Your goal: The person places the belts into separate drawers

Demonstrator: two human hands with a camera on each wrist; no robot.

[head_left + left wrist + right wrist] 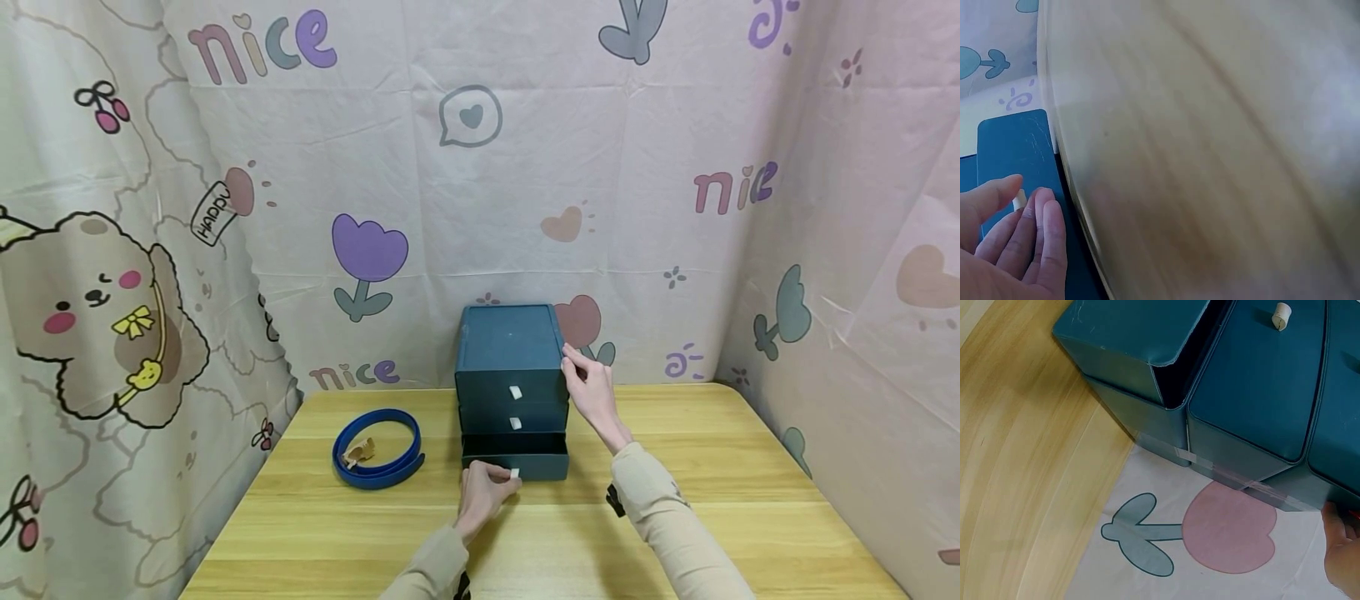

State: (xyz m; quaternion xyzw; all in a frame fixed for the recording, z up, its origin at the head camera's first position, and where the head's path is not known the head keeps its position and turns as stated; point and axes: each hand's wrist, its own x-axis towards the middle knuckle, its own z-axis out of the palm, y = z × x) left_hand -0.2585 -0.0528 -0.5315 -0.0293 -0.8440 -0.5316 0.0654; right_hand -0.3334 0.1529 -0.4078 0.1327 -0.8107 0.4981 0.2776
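The table [697,433] spreads out on all sides of the drawer cabinet [510,337], which I'd guess stands near the back to leave bare wood in front for its drawers. The bottom drawer [543,468] juts forward from the cabinet, its inside partly in shadow. A coiled blue belt [378,479] lies on the table to the cabinet's left, probably rolled to stay compact, with a gold buckle [360,452] inside the loop.

The right hand [592,392] touches the cabinet's right side near the top, seemingly to steady it; whether it grips or only presses, I cannot tell. Down at the cabinet's front, the left hand [483,496] pinches the bottom drawer's pale pull tab [514,473], presumably because that is its only handle.

Only the head view takes in the belt. The right wrist view alone reveals what looks like clear tape [1263,487] along the cabinet's side, while the left wrist view best shows thumb and fingers closing around the tab
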